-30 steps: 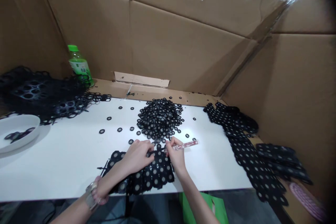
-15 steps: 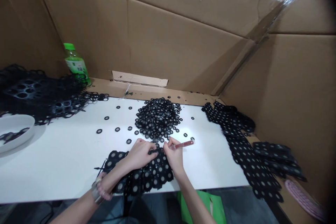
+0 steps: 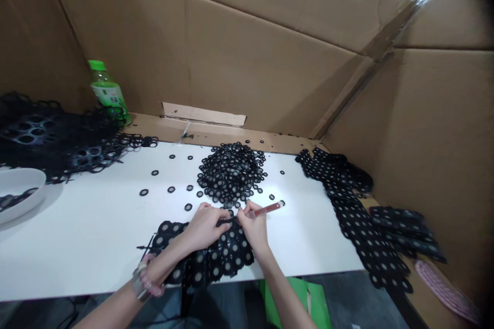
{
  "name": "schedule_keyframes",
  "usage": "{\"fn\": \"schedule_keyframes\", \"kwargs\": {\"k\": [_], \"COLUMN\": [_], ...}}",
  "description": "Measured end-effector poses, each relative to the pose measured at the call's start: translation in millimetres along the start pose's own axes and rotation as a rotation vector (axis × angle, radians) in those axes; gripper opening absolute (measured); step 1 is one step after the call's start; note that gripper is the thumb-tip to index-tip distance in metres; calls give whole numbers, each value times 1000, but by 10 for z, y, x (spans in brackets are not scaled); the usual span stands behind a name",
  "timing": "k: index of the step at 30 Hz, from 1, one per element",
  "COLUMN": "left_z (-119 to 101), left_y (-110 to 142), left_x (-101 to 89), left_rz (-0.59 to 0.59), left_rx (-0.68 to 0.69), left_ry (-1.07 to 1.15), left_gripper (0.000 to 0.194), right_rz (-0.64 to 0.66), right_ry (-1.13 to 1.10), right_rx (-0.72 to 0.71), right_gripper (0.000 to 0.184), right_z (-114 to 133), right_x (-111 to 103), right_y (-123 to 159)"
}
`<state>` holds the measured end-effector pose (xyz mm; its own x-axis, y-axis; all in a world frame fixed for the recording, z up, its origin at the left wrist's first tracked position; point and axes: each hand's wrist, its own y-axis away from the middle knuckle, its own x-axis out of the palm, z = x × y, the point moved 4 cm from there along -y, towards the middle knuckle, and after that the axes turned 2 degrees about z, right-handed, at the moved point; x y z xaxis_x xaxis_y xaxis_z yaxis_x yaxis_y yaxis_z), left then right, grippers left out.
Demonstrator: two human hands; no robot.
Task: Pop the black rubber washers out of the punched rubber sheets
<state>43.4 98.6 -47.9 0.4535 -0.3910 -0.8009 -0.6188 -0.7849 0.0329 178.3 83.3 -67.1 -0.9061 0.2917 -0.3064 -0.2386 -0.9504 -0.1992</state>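
A black strip of joined discs with grey centres (image 3: 233,254) lies at the table's front edge. My left hand (image 3: 206,226) rests over it, fingers curled and thumb pinching its far edge. At that edge's right end, my right hand (image 3: 252,223) is closed around a slim reddish-brown tool (image 3: 269,208) held like a pen. The tool's handle points right; its tip is hidden by my fingers. Just beyond both hands, small black rings with grey centres form a heap (image 3: 231,172). One loose disc (image 3: 230,213) lies between my fingertips.
Black ring-holed scraps (image 3: 57,136) and a white bowl (image 3: 23,190) are at left, with a green bottle (image 3: 110,92) behind. Long dotted black strips (image 3: 358,216) lie at right. Cardboard walls (image 3: 262,61) surround the white table (image 3: 96,247). Below hangs a green bag (image 3: 297,300).
The view has shifted slightly. My right hand's tool is tilted a little more upward at its handle end. Both hands stay at the same edge of the strip.
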Motion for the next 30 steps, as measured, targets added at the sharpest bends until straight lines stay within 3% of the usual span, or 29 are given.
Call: {"fn": "schedule_keyframes", "kwargs": {"k": [9,22,30], "left_z": [25,12,80], "left_y": [-8,1,32], "left_x": [-6,-49,-36], "left_rz": [-2,-4,-22], "left_rx": [1,4,-59], "left_ry": [28,-42,-76], "left_gripper": [16,17,22], "right_rz": [57,79,37], "right_ry": [-55,180,-16], "right_rx": [45,-58,41], "right_gripper": [28,29,30], "right_z": [-7,46,-42], "right_x": [3,72,6], "right_y": [-10,52,5]}}
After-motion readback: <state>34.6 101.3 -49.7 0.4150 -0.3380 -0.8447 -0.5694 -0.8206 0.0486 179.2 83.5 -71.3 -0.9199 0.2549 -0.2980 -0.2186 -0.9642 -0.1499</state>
